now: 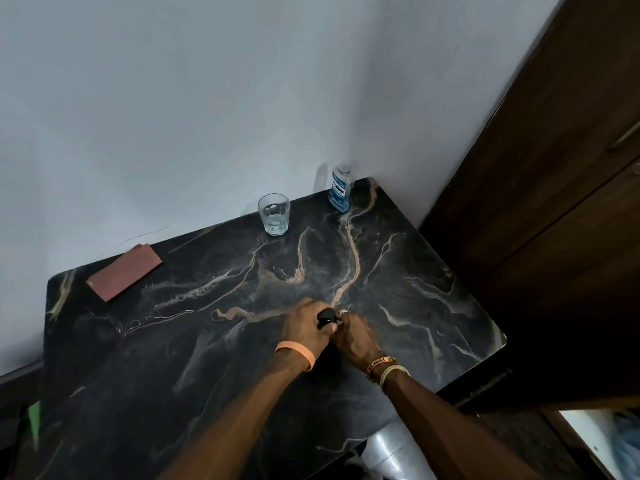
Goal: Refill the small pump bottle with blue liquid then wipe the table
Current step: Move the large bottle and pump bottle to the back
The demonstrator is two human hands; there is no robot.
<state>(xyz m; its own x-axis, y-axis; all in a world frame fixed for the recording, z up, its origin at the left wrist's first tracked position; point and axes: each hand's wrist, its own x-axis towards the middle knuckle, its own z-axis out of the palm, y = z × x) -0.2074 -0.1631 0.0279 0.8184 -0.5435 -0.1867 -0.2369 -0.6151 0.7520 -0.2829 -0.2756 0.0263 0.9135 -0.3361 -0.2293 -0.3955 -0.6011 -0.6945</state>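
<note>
now, both hands closed on the small pump bottle (325, 318)

the left hand (304, 327) and the right hand (353, 337) meet at mid-table, fingers of each curled round the bottle; only its black top shows between them. the blue liquid bottle (341, 190) stands upright at the far corner of the dark marble table (433, 289), a glass (273, 214) near it. a reddish cloth (124, 271) lies flat far left.

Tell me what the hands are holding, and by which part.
Both hold the small pump bottle. The left hand curls round its black top; the right hand grips it from the other side, where the exact hold is hidden.
</note>
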